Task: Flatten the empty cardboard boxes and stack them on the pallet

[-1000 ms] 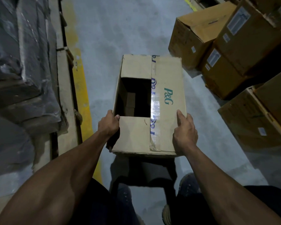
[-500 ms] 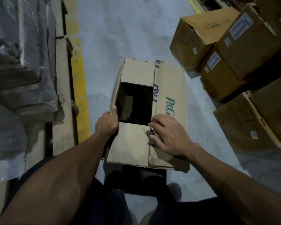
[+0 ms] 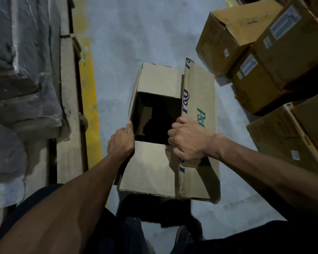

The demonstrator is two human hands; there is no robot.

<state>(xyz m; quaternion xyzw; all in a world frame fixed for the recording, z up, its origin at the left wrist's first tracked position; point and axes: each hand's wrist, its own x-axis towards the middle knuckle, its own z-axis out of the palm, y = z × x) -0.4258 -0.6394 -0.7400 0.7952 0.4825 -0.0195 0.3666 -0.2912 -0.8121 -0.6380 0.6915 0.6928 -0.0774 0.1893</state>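
Note:
An empty brown cardboard box with green P&G print and a taped seam is held in front of me above the grey floor. Its top shows a dark rectangular opening between two short flaps. My left hand grips the box's left edge, thumb up along the side wall. My right hand has its fingers curled over the edge of the long right flap at the opening, and the flap is bent up near my wrist. My legs and shoes show below the box.
A pile of closed cardboard boxes with white labels fills the right side. On the left, a wooden pallet carries a load wrapped in plastic film. A yellow floor line runs beside it.
My right hand moved from the box's right edge to the middle seam and hooked its fingers under the long flap. The left hand kept its grip. The box came closer.

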